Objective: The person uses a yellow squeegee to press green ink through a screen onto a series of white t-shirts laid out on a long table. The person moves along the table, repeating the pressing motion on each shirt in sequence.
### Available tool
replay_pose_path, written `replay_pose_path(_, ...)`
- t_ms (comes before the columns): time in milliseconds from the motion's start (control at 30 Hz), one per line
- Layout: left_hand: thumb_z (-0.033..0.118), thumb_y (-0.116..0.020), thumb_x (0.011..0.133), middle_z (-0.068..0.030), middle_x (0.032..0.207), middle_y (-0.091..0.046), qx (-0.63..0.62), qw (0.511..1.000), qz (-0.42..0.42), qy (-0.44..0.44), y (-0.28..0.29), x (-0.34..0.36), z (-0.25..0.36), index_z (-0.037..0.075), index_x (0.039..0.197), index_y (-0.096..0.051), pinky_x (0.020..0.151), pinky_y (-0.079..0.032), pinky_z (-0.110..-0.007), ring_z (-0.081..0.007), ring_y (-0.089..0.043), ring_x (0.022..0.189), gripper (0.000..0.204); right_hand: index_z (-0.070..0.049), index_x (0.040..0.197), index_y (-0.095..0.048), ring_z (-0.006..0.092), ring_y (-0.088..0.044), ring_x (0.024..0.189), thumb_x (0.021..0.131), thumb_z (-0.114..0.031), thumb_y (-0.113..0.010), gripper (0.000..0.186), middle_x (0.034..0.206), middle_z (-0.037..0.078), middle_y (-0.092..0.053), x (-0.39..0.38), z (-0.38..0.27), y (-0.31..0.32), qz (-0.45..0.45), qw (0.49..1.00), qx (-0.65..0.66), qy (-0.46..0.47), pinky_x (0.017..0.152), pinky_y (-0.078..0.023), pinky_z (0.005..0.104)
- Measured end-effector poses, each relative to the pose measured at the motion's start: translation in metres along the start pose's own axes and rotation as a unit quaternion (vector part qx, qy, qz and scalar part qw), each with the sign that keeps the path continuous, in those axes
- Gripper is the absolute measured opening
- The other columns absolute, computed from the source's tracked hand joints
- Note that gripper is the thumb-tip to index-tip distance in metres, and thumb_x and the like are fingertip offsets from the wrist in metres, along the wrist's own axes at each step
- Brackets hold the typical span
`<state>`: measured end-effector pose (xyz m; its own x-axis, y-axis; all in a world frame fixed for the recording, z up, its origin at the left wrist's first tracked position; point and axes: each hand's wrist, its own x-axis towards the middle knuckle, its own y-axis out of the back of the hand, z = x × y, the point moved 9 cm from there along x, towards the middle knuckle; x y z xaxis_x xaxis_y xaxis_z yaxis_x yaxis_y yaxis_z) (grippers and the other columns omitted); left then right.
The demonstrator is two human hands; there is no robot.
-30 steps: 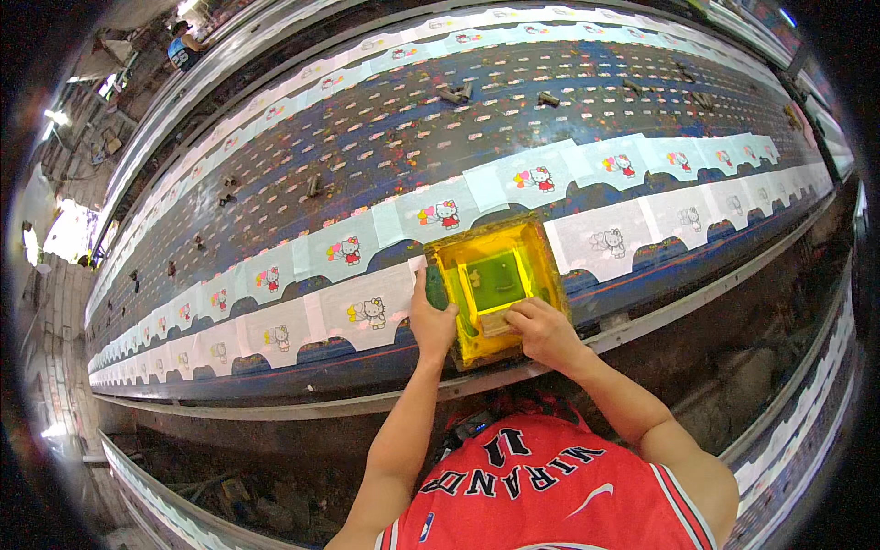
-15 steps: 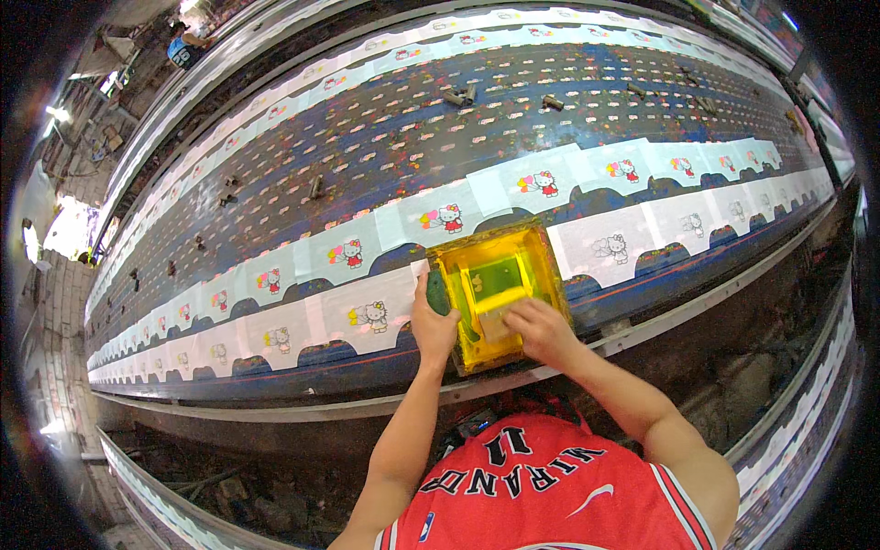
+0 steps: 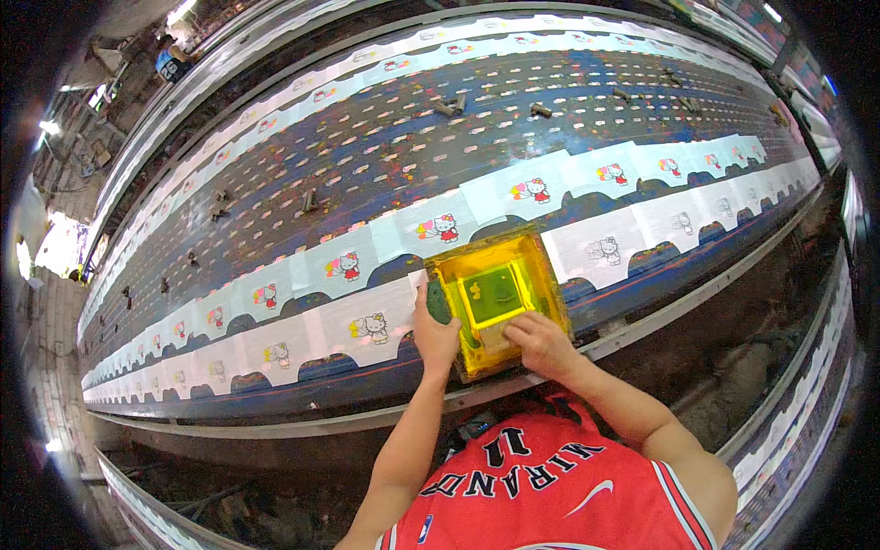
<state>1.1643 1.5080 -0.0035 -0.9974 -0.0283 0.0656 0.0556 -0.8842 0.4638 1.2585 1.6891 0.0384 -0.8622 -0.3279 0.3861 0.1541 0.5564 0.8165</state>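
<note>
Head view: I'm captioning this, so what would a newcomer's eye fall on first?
Probably the bright yellow square frame with a green window at the centre, the left hand at its left edge and the right hand pinching a small pale flat block inside it. Next, the red sleeveless jersey at the bottom. Then the rows of white and pale-blue printed sheets curving along the dark table.

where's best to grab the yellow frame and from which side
Probably by its outer left and right edges, coming from the person's side: the yellow frame is box-like and lies roughly flat, its right edge mostly uncovered; the left hand sits at its left edge.
</note>
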Motion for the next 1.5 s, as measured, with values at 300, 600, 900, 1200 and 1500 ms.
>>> replay_pose_path(300,-0.002,-0.071,0.072,-0.0208,0.155,-0.048,0.024,0.999,0.027,-0.032,-0.031,-0.010,0.041,0.005,0.155,-0.039,0.121,-0.033,-0.039,-0.0348,-0.044,0.145,0.090,-0.005,0.102,-0.064,0.0322,-0.064,0.100,0.072,-0.003,-0.065,0.030,0.102,0.012,-0.067,-0.003,0.027,0.055,-0.003,1.000,0.009,0.012,0.090,-0.054,0.0401)
replay_pose_path(600,-0.006,-0.069,0.073,-0.0217,0.149,-0.051,-0.031,0.999,0.020,-0.032,-0.183,-0.024,0.108,0.003,0.154,-0.041,0.119,-0.036,-0.040,-0.0363,-0.048,0.140,0.086,-0.004,0.101,-0.066,0.0332,-0.064,0.097,0.077,-0.001,-0.063,0.024,0.101,0.013,-0.067,-0.064,0.143,0.151,-0.012,1.000,0.001,-0.020,0.089,-0.054,0.0424)
replay_pose_path(900,-0.003,-0.072,0.073,-0.0191,0.149,-0.055,-0.005,1.000,0.011,0.014,-0.222,-0.028,0.113,0.006,0.153,-0.044,0.116,-0.040,-0.039,-0.0339,-0.052,0.140,0.086,-0.002,0.101,-0.066,0.0335,-0.065,0.097,0.078,-0.002,-0.063,0.023,0.101,0.014,-0.066,-0.093,0.191,0.161,-0.033,0.998,0.045,-0.005,0.087,-0.055,0.0421)
replay_pose_path(1200,0.000,-0.072,0.073,-0.0208,0.147,-0.056,0.031,0.999,0.010,0.007,-0.225,-0.028,0.116,0.007,0.154,-0.043,0.113,-0.043,-0.040,-0.0353,-0.054,0.137,0.086,-0.001,0.106,-0.067,0.0356,-0.065,0.099,0.078,-0.001,-0.062,0.029,0.102,0.015,-0.066,-0.095,0.192,0.161,-0.030,0.998,0.057,-0.022,0.089,-0.054,0.0433)
replay_pose_path(1500,0.002,-0.074,0.073,-0.0206,0.141,-0.060,0.069,0.997,0.019,0.012,-0.227,-0.031,0.110,0.012,0.155,-0.043,0.109,-0.046,-0.044,-0.0397,-0.058,0.128,0.088,0.000,0.107,-0.068,0.0348,-0.067,0.100,0.075,0.002,-0.065,0.032,0.104,0.015,-0.069,-0.119,0.177,0.164,-0.022,0.998,0.052,-0.013,0.088,-0.055,0.0432)
